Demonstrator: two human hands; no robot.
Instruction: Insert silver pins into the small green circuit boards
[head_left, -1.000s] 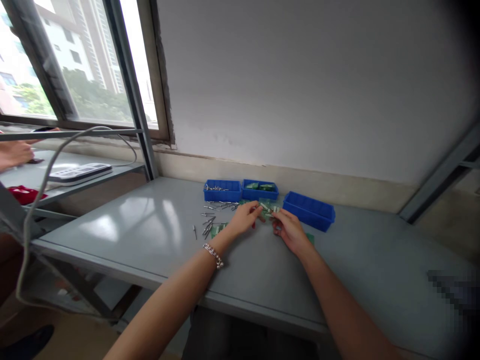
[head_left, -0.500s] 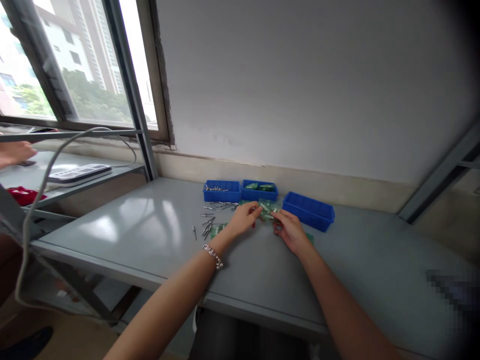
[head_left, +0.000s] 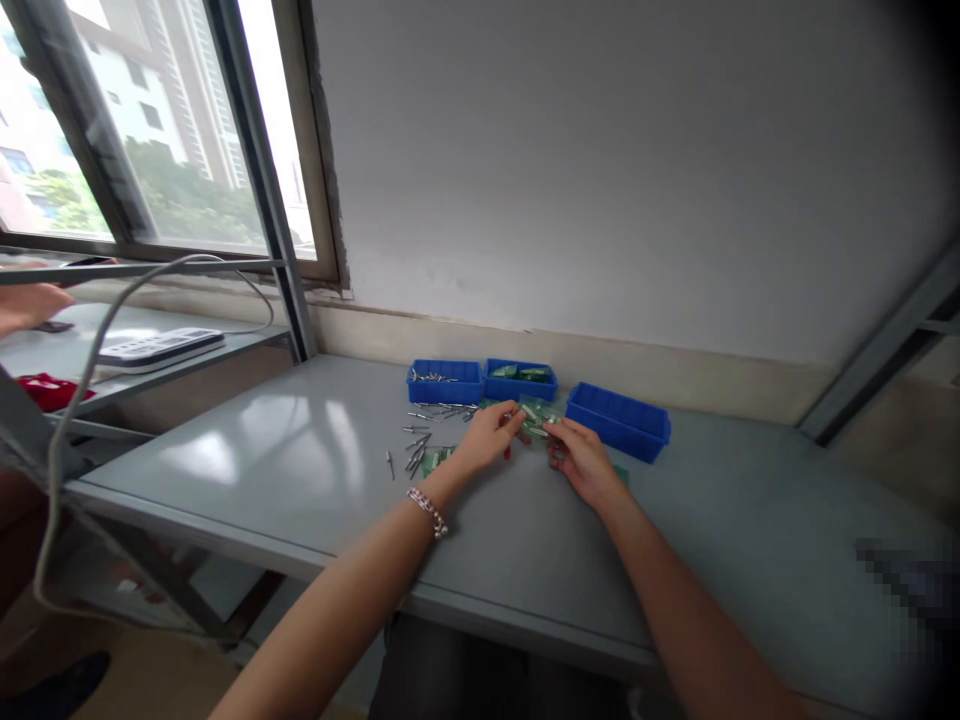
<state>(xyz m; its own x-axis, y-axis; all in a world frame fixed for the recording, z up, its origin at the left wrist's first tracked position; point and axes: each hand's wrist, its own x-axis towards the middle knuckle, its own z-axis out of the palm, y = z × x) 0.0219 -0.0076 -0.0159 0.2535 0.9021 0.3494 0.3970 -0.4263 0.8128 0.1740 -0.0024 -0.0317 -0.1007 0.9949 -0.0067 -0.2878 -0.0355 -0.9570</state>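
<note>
Both hands pinch a small clear green plastic bag (head_left: 537, 420) with pale metal pieces inside. My left hand (head_left: 491, 437), a bracelet on its wrist, is closed on the bag's left side. On its right edge my right hand (head_left: 579, 458) is closed, thumb and fingers together. Left of my left hand lie several loose metal rivets (head_left: 417, 453) with thin pins. Another green bag (head_left: 435, 459) sits partly behind my left wrist. A bit of green plastic (head_left: 621, 474) shows beside my right wrist.
Along the wall stand a blue bin (head_left: 445, 382) of small metal parts, a blue bin (head_left: 519, 380) with green bags, and a third blue bin (head_left: 618, 422). At left, a co-worker's hand (head_left: 34, 305), a white device (head_left: 161, 348) and a cable (head_left: 97, 335) are on another bench.
Hardly anything differs. Both hands keep hold of the bag in the same place, with only a slight shift of the fingers and of the view.
</note>
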